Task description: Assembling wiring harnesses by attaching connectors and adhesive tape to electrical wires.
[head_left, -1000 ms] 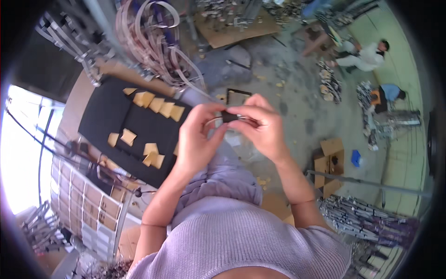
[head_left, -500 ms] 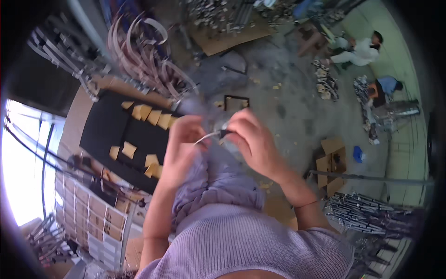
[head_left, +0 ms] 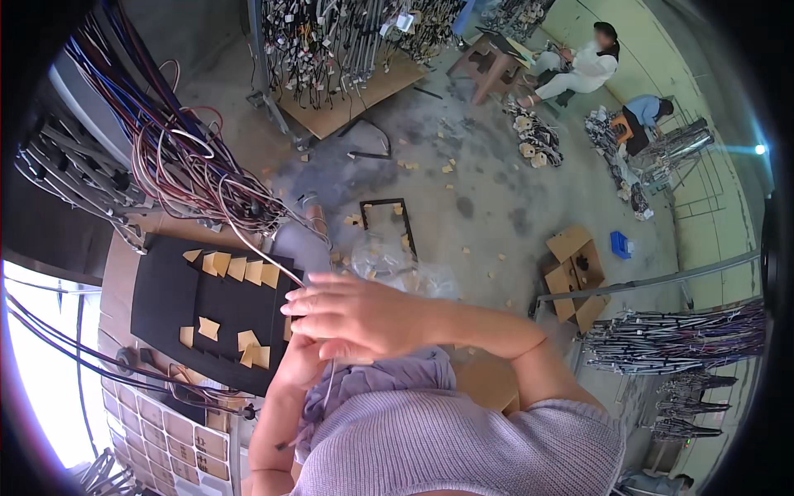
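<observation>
My right hand (head_left: 351, 318) reaches across to the left and lies over my left hand (head_left: 302, 364), its fingers stretched out. The left hand is closed around a thin pale cable, its fingers mostly hidden under the right hand. From the cable bundle (head_left: 240, 194) at the upper left, a pale cable (head_left: 277, 264) runs down to the right fingertips. A short white length shows below the right thumb. Beside the hands on the left lies a black board (head_left: 161, 302) with several tan paper pieces (head_left: 236, 269) on it.
A black frame (head_left: 386, 202) and clear plastic (head_left: 380, 252) lie on the floor ahead. An open carton (head_left: 575, 273) and a blue bin (head_left: 620, 245) stand to the right, near hanging cables (head_left: 670, 339). Two people (head_left: 587, 66) sit at the far right. A white rack (head_left: 165, 422) stands lower left.
My right hand has moved left and down, over my left hand. The left hand has gone lower. A dark connector at the right fingers before no longer shows there. The view has shifted.
</observation>
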The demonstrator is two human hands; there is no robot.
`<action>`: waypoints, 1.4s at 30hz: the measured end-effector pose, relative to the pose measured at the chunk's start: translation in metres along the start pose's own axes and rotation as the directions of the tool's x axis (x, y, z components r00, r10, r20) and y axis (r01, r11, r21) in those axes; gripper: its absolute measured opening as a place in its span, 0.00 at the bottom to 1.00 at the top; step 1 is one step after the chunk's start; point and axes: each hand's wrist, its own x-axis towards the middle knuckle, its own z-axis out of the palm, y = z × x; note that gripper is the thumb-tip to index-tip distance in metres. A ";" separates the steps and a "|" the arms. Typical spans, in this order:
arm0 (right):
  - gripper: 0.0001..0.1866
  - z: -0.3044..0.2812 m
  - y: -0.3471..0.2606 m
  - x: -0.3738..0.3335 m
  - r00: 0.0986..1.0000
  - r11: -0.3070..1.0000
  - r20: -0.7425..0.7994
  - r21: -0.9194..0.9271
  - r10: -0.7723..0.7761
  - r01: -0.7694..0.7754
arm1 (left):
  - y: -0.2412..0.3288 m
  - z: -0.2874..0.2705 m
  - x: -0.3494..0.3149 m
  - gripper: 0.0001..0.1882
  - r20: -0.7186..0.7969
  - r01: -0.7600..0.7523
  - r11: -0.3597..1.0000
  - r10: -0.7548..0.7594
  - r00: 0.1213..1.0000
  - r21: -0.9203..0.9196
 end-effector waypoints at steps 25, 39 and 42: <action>0.05 0.024 -0.027 -0.034 0.996 0.930 0.036 0.356 0.087 -0.094 | 0.026 0.015 -0.079 0.20 0.148 0.291 0.872 -0.372 0.916 0.393; 0.05 0.000 -0.037 -0.022 0.903 0.784 0.137 0.454 0.408 -0.423 | 0.020 0.036 -0.078 0.18 0.218 0.077 0.941 -0.155 0.964 0.330; 0.06 -0.007 -0.047 -0.031 0.883 0.750 0.104 0.488 0.459 -0.447 | 0.021 0.037 -0.084 0.20 0.138 0.011 0.938 -0.063 0.988 0.347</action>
